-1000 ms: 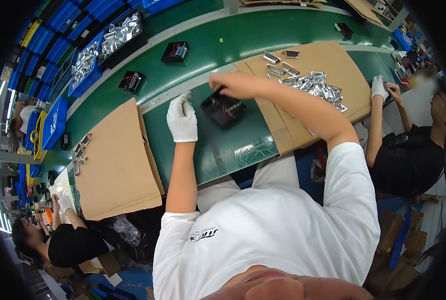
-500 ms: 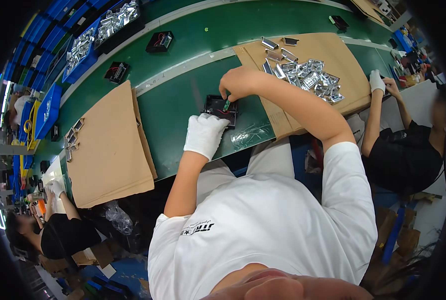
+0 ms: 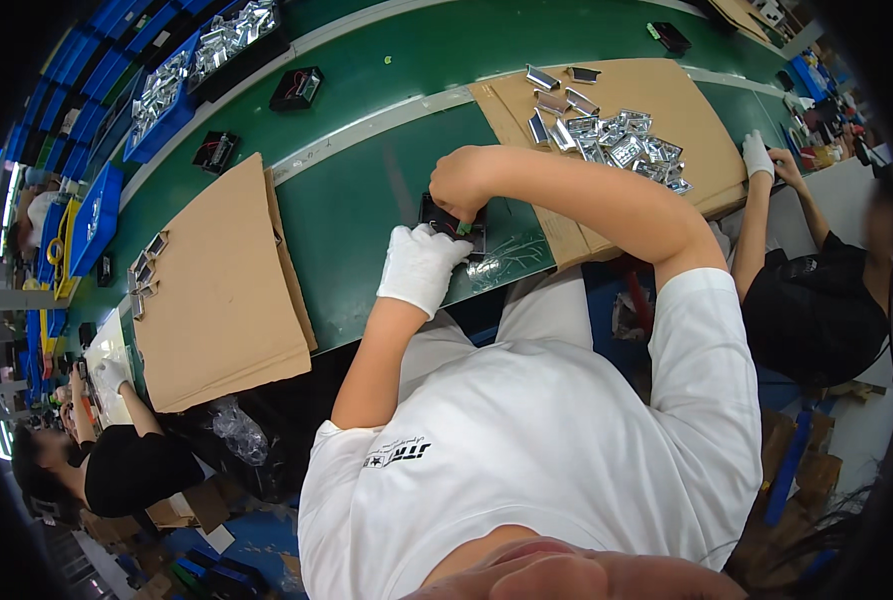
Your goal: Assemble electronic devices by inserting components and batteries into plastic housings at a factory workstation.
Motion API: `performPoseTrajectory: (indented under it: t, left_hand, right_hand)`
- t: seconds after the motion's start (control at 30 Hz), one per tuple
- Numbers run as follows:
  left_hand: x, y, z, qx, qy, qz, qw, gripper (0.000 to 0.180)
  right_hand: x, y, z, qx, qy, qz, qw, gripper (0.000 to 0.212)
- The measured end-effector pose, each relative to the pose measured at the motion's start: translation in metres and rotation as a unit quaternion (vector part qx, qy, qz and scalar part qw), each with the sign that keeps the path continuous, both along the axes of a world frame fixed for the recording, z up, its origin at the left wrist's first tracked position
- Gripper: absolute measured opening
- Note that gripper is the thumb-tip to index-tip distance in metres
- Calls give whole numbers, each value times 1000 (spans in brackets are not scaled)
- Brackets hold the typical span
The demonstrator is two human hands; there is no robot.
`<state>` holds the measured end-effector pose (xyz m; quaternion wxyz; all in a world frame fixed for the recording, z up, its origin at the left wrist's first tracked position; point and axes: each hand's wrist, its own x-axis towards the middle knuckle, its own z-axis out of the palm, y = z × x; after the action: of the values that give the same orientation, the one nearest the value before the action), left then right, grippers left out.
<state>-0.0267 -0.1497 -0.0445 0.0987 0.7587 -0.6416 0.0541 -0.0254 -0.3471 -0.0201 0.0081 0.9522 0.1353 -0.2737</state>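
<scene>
A small open black plastic box [image 3: 478, 241] sits on the green table in front of me, with red wire showing inside it. My left hand [image 3: 418, 268], in a white glove, is closed on the box's near left side. Bare and pinched, my right hand [image 3: 463, 183] reaches down into the box from its far side. At its fingertips is a small green circuit board [image 3: 463, 228]. My fingers hide most of the box's inside, and the thumb's exact grip is partly covered.
Shiny metal brackets [image 3: 621, 150] lie heaped on a cardboard sheet [image 3: 701, 185] to the right. Another cardboard sheet [image 3: 216, 300] at left carries several brackets [image 3: 146, 270]. Black boxes [image 3: 296, 88] stand on the far green belt [image 3: 386, 85]. Blue bins [image 3: 156, 120] hold more brackets. Co-workers sit on both sides.
My right hand has moved down and slightly left, lower into the box, now covering more of it. The black boxes on the far belt have shifted left.
</scene>
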Motion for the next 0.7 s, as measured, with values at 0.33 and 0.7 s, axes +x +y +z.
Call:
performPoseTrajectory:
  t: [0.33,0.7]
  left_hand:
    - [-1,11,-1,9,75,12,997,13]
    - [8,-6,12,-203,309,265,890,26]
  right_hand:
    - [-50,-29,3,595,65,-419,682,20]
    - [-107,54,-38,752,-174,-469,430,21]
